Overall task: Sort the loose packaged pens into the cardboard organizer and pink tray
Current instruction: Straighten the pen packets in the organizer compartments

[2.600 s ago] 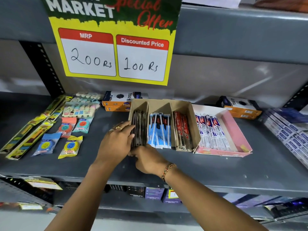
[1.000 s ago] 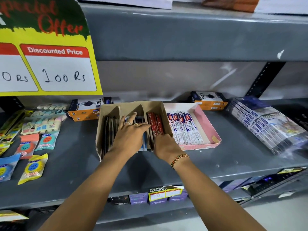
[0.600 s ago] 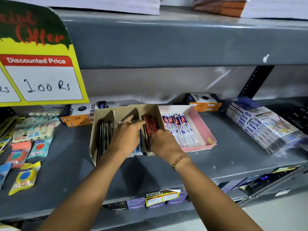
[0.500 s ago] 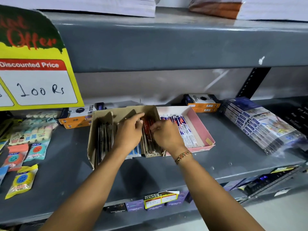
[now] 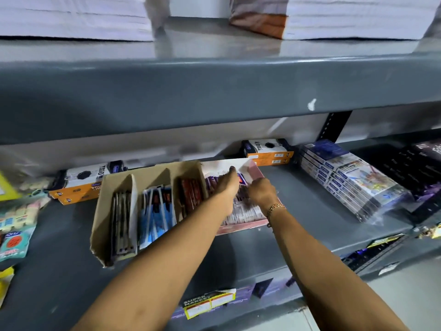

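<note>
1. Grey metal shelf (image 5: 298, 206) carries a brown cardboard organizer with three compartments (image 5: 114, 187); a shallow pink cardboard tray (image 5: 256, 172) sits touching its right side.
2. Left compartment: dark packaged pens (image 5: 120, 223), standing on edge. Middle compartment: blue-and-white packaged pens (image 5: 156, 211). Right compartment: red packaged pens (image 5: 191, 198), lower part hidden behind the left forearm.
3. Pink tray holds white-and-purple packaged pens (image 5: 243, 212), lying flat in a row. Print blurred; much of the row is covered by both hands.
4. Left hand (image 5: 226, 183) reaches over the tray's far half, fingers extended and close together, tips at the back of the tray on top of the packs. Whether it pinches a pack cannot be told; motion blur.
5. Right hand (image 5: 261, 193) rests on the packs in the tray just right of the left hand, fingers curled downward. Fingertips hidden; grip on a pack cannot be told. A beaded bracelet (image 5: 275, 207) is on the wrist.
6. Behind the organizer: orange-and-white rectangular carton (image 5: 83, 180), partly blocked by the organizer wall. A second carton of the same kind (image 5: 267, 151) lies behind the tray.
7. Right of tray, well apart: shrink-wrapped stack of blue-and-white boxes (image 5: 346, 180). Dark items beyond it are cut off by the frame edge.
8. Left edge: small colourful packets (image 5: 14, 240), cropped and blurred.
9. Upper shelf: white stacks (image 5: 71, 17), tops out of frame.
</note>
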